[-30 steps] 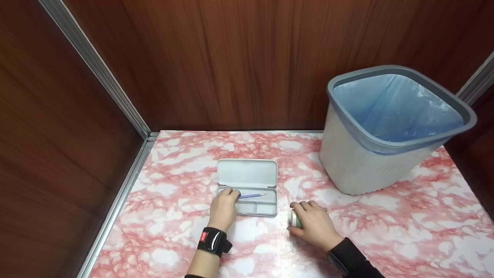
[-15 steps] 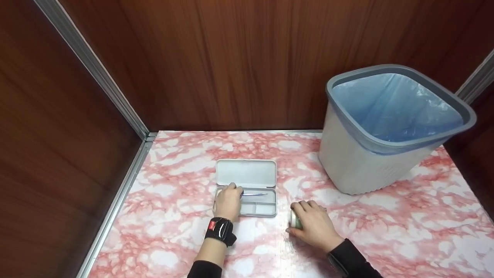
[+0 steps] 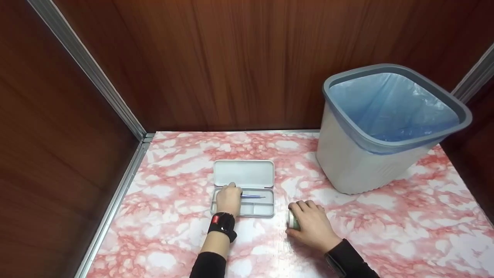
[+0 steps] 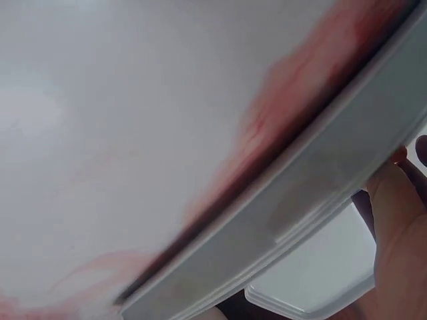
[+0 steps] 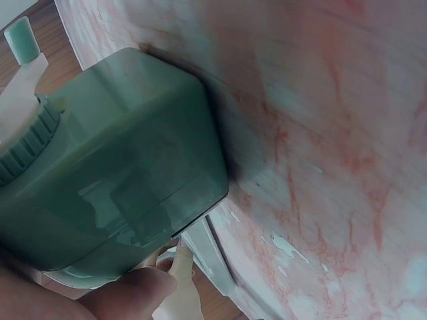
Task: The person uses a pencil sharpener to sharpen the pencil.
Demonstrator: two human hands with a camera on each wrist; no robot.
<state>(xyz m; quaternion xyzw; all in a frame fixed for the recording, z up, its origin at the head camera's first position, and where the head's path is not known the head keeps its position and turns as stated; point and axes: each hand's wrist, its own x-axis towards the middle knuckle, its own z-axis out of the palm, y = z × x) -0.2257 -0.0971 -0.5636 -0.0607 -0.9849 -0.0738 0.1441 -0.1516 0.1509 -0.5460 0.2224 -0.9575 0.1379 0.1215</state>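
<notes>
A light grey pencil case [image 3: 244, 173] lies on the table with its lid folded back and its tray divided into compartments. My left hand [image 3: 228, 199] is over the tray's left side, pinching the end of a purple-blue pencil [image 3: 252, 196] whose tip points right. In the left wrist view the case's side wall [image 4: 300, 180] hides most of that hand. Just right of the case, my right hand [image 3: 312, 224] grips a green pencil sharpener [image 5: 133, 160]. The right wrist view shows its boxy body against the table and its crank handle [image 5: 23, 40], with a thumb [image 5: 133, 293] along one side.
A large whitish bin [image 3: 355, 162] with a grey rim and blue liner stands at the back right. Brown wood-grain panels [image 3: 231, 65] rise behind and to the left of the red-and-white marbled table [image 3: 173, 224].
My left hand has moved slightly right and forward over the tray, still pinching the pencil, which now lies at a slightly different angle. The right hand keeps its grip on the sharpener.
</notes>
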